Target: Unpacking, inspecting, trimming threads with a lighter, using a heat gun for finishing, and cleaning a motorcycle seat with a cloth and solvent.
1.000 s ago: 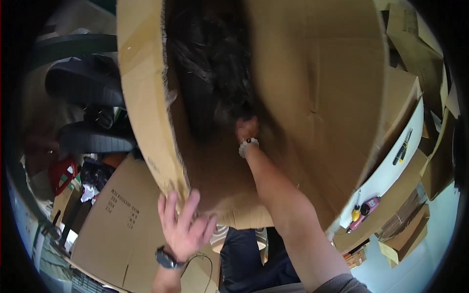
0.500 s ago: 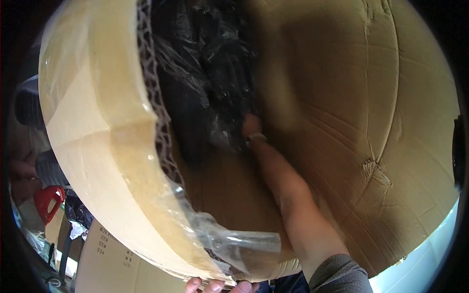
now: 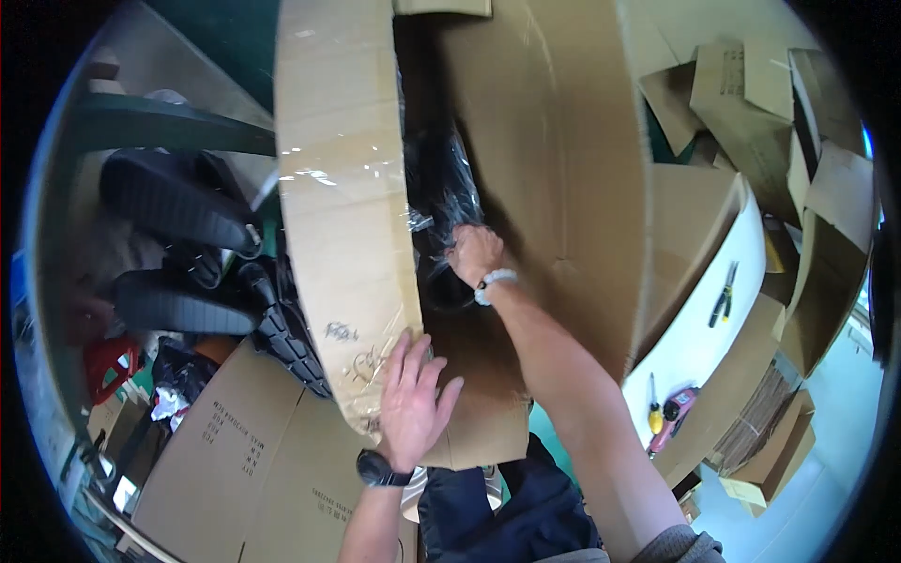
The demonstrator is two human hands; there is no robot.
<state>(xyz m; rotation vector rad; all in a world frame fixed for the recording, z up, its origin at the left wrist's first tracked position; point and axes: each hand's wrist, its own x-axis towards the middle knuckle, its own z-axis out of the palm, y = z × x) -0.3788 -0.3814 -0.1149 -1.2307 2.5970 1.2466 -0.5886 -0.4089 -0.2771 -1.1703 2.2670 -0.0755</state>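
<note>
A tall cardboard box (image 3: 563, 141) stands open in front of me, its taped side panel (image 3: 347, 216) on the left. Inside it is something black in shiny plastic wrap (image 3: 462, 188); its full shape is hidden in shadow. Reaching into the opening, my right hand (image 3: 475, 253) has its fingers closed on this plastic wrap. My left hand (image 3: 413, 403), with a dark watch on its wrist, rests against the lower part of the taped panel. Its fingers are stretched out and it grips nothing.
To the right, a white surface (image 3: 704, 347) bears pliers (image 3: 724, 296), a yellow-handled screwdriver (image 3: 654, 403) and a pink-and-black power tool (image 3: 674, 418). Cut cardboard (image 3: 751, 122) is piled beyond. Black ribbed padded parts (image 3: 178, 202) and a printed carton (image 3: 235, 450) are at the left.
My view has drawn back from the box, showing more of the room. My left hand has moved from the box's lower edge to its taped side. My right hand now shows gripping the plastic.
</note>
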